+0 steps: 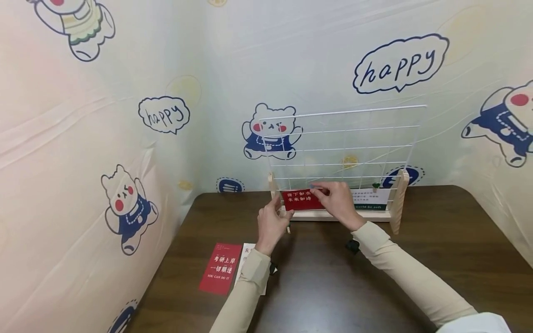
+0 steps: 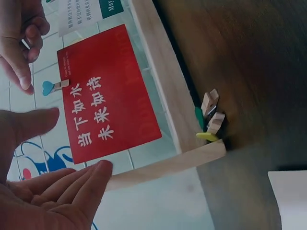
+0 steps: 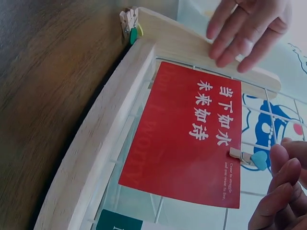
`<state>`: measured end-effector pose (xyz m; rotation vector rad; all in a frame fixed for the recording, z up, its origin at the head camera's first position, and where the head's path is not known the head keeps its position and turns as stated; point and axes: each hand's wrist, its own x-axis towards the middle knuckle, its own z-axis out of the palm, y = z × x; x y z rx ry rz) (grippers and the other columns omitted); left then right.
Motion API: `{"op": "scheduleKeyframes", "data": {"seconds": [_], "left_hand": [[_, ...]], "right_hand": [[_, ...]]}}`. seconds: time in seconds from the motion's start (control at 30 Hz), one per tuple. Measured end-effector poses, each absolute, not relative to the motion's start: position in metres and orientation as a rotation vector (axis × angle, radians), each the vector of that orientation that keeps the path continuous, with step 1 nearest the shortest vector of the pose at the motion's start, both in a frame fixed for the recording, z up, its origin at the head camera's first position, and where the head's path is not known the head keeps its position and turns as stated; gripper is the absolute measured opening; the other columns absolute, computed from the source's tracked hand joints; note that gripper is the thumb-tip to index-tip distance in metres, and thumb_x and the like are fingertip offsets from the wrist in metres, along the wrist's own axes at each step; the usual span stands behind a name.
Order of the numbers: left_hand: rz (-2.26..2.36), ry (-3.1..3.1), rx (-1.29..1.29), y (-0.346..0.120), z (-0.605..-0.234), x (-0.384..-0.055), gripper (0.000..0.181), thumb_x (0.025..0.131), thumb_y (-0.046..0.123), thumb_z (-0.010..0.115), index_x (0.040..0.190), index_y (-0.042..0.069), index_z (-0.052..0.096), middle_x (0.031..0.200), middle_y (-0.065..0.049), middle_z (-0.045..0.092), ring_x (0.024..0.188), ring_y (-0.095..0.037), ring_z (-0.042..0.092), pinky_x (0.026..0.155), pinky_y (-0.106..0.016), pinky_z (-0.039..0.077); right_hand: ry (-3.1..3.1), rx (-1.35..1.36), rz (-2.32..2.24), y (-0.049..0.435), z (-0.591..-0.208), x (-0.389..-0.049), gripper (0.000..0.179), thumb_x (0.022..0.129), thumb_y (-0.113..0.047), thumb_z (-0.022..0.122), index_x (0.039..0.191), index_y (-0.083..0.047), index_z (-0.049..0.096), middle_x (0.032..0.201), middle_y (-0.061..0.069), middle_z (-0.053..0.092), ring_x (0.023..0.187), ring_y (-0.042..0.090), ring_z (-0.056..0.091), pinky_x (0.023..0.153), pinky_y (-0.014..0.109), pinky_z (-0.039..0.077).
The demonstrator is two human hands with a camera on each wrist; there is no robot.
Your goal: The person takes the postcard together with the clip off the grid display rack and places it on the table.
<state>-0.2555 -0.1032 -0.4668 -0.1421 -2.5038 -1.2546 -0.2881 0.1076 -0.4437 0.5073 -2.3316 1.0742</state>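
Note:
A red card [image 1: 300,200] with white lettering is fixed by its top edge to a white wire grid [image 1: 341,138] with a small wooden clothespin [image 3: 241,155] bearing a blue heart. My right hand [image 1: 339,202] is beside that clothespin, its thumb and fingers slightly apart from it in the wrist views, holding nothing visible. At the card's left end is my left hand [image 1: 270,224], with fingers extended and thumb spread away from them; whether a fingertip touches the card or grid is unclear. A white card [image 1: 369,198] with a green strip hangs to the right under a green-topped clothespin [image 1: 376,187].
The grid stands in a wooden base [image 1: 397,203] on the dark table [image 1: 316,286]. Loose clothespins [image 2: 211,112] lie by the base's left foot. Another red card [image 1: 220,268] and a white card [image 1: 249,249], partly behind my left forearm, lie at the left. Printed cloth [image 1: 216,152] surrounds the table.

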Motion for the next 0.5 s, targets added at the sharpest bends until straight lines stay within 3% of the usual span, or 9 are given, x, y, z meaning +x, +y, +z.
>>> {"op": "scheduleKeyframes", "data": {"seconds": [0.3, 0.5], "left_hand": [[-1.205, -2.616, -0.162, -0.0993, -0.4760, -0.2614, 0.084, 0.087, 0.022, 0.085, 0.157, 0.000, 0.042, 0.141, -0.023, 0.066, 0.120, -0.040, 0.071, 0.092, -0.051, 0.062], [-1.181, -2.628, -0.180, -0.0979, -0.4754, -0.2634, 0.081, 0.090, 0.022, 0.082, 0.157, -0.001, 0.041, 0.142, -0.022, 0.065, 0.126, -0.038, 0.068, 0.100, -0.053, 0.059]], "right_hand": [[-2.404, 0.473, 1.052, 0.1080, -0.4452, -0.2913, 0.031, 0.093, -0.016, 0.079, 0.121, -0.005, 0.078, 0.059, 0.004, 0.066, 0.046, 0.010, 0.046, 0.043, 0.025, 0.032], [-2.453, 0.456, 1.028, 0.1082, -0.4481, -0.2950, 0.037, 0.094, -0.017, 0.078, 0.128, -0.004, 0.074, 0.059, 0.004, 0.067, 0.046, 0.010, 0.046, 0.043, 0.025, 0.031]]}}
